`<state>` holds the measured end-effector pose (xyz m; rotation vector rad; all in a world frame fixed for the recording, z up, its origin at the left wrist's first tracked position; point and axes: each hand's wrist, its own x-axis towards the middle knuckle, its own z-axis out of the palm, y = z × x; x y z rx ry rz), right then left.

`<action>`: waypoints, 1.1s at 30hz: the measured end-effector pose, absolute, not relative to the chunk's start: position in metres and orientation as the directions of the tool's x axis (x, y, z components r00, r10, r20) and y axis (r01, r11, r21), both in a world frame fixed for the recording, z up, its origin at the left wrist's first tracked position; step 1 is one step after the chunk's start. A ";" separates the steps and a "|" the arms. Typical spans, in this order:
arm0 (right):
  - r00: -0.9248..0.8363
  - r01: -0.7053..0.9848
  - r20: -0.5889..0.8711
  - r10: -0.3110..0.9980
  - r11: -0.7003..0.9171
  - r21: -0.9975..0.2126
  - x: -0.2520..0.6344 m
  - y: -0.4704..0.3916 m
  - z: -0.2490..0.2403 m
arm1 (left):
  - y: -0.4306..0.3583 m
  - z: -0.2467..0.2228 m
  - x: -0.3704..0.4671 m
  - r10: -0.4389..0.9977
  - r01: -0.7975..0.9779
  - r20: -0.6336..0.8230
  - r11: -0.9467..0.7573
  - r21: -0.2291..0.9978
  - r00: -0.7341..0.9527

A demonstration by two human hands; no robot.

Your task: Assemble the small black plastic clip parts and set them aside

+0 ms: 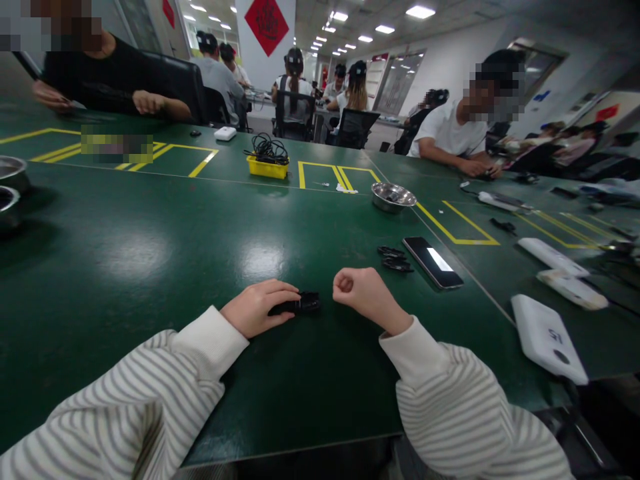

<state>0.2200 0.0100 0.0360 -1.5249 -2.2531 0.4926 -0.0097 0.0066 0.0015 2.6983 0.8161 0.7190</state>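
My left hand point(264, 303) rests on the green tabletop with its fingers closed round a small bundled black cable point(310, 302). One end of the bundle sticks out to the right of the fingertips; the rest lies under the hand. A short gap away on the right, my right hand point(364, 293) is curled into a fist, thumb side toward the bundle. Whatever might be inside that fist is hidden. Beyond it lie similar folded black cables point(396, 260), beside a phone point(433, 262) with a lit patch on its screen.
A steel bowl point(393, 197) and a yellow tray point(269, 168) heaped with black cables stand farther back. White power-bank-like boxes point(549, 339) lie on the right. More metal bowls point(11, 175) sit at the left edge. Other people work across the green table point(150, 293).
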 end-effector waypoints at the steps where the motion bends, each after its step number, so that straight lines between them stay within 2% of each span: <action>1: -0.378 0.746 0.151 0.914 0.397 -0.535 0.216 0.007 0.036 | 0.006 0.002 -0.010 0.565 0.454 0.393 -0.822 0.344 0.725; 4: -0.460 0.625 0.239 0.855 0.503 -0.597 0.204 0.001 0.033 | 0.005 0.002 -0.011 0.548 0.447 0.404 -0.835 0.322 0.733; 7: -0.510 0.570 0.256 0.821 0.545 -0.615 0.197 0.000 0.025 | 0.006 0.002 -0.011 0.541 0.450 0.404 -0.840 0.302 0.738; 19: -0.502 0.570 0.250 0.828 0.535 -0.624 0.191 -0.001 0.017 | 0.006 0.003 -0.009 0.554 0.468 0.392 -0.832 0.298 0.735; 33: -0.486 0.688 0.280 0.828 0.560 -0.461 0.187 -0.011 0.025 | 0.006 0.003 -0.010 0.552 0.487 0.389 -0.834 0.260 0.738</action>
